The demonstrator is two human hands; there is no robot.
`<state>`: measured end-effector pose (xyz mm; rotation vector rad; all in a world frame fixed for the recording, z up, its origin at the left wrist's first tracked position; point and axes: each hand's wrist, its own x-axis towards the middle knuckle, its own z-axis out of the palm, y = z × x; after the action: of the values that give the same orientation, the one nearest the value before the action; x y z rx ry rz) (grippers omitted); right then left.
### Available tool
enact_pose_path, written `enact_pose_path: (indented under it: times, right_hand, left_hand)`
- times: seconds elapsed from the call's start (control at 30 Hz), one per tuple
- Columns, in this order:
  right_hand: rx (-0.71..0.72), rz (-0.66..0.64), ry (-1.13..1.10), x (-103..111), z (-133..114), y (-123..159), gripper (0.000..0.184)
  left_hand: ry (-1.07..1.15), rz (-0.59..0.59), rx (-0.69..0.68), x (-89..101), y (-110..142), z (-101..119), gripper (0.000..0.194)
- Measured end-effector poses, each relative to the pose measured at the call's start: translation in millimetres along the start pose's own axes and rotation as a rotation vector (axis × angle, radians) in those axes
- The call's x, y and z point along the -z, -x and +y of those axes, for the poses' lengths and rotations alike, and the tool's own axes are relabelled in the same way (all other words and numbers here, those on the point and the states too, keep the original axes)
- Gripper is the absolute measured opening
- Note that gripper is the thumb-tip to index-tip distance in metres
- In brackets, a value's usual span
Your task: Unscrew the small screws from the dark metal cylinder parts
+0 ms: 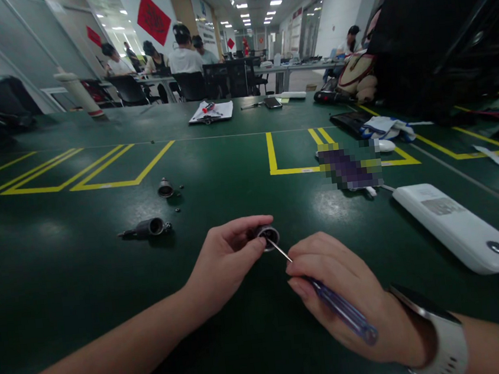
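Note:
My left hand [226, 261] pinches a small round metal housing [274, 236] between thumb and fingers, its open end turned toward me. In my right hand [344, 284] is a screwdriver [340, 305] with a clear bluish-purple handle; its thin shaft runs into the mouth of the housing. The tip is hidden inside. To the left, a dark metal part with a hollow round end and a narrow stem [149, 227] lies on its side. A short metal cap [165, 188] sits beyond it, with tiny loose pieces [177, 210] close by.
A white power bank [462, 224] lies at right, cabled to a pixelated phone-like object [349, 167]. Behind are a white mouse [384, 145], cloth gloves [388, 128] and a black bag [438, 30]. A clipboard [211, 112] lies at the far edge. Yellow tape [106, 185] marks the green table [88, 311].

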<state>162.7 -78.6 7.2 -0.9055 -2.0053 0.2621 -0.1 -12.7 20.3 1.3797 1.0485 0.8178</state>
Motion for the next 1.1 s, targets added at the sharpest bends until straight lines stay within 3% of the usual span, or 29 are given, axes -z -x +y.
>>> enact_pose_path:
  times: [0.6, 0.73, 0.87, 0.97, 1.1]
  right_hand:
    - [0.053, 0.0, 0.045, -0.3, -3.2, -2.3, 0.014]
    - [0.044, -0.001, 0.067, 0.4, -3.4, -1.6, 0.013]
    - [0.002, 0.002, 0.001, 0.6, -1.2, 0.7, 0.015]
    - [-0.044, 0.039, -0.082, 2.3, 1.2, 3.6, 0.018]
    - [-0.121, 0.037, -0.127, 4.7, 2.6, 3.5, 0.015]
  left_hand:
    - [-0.164, 0.077, -0.212, -5.8, 0.2, -0.5, 0.021]
    - [-0.153, 0.07, -0.213, -5.8, -1.0, -2.9, 0.02]
    - [-0.088, 0.036, -0.129, -4.6, -1.9, -3.2, 0.019]
    - [-0.044, -0.017, -0.081, -0.9, -4.5, -4.1, 0.03]
    - [-0.062, -0.053, -0.15, 8.6, -16.6, -11.5, 0.05]
